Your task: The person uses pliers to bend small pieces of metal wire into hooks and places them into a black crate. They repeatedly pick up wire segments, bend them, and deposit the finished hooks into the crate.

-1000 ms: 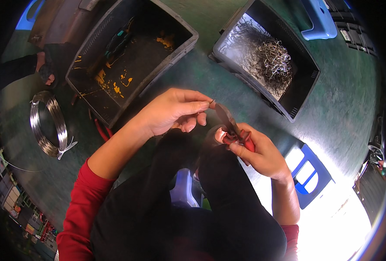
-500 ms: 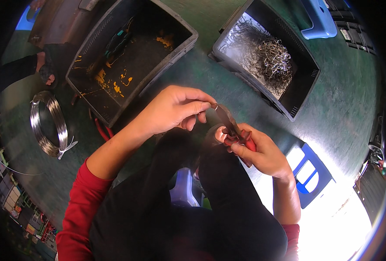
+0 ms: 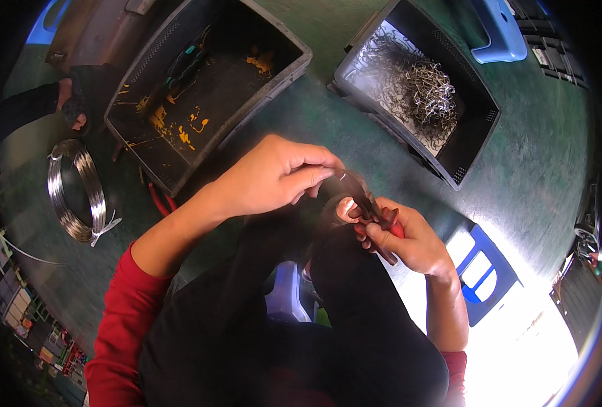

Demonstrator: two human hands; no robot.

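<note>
Pliers w/ red handles sit clenched in my right hand, over my lap. Left hand pinches a thin wire piece at the plier tips, fingers closed on it. Dark bin w/ yellow bits on the floor ahead-left, bin of bent wire pieces ahead-right, wire coil far left.

On the green floor ahead of me sit two dark crates: one paint-stained, one holding tangled wire scraps. A wire coil lies to my left (a blue stool stands farther off).
</note>
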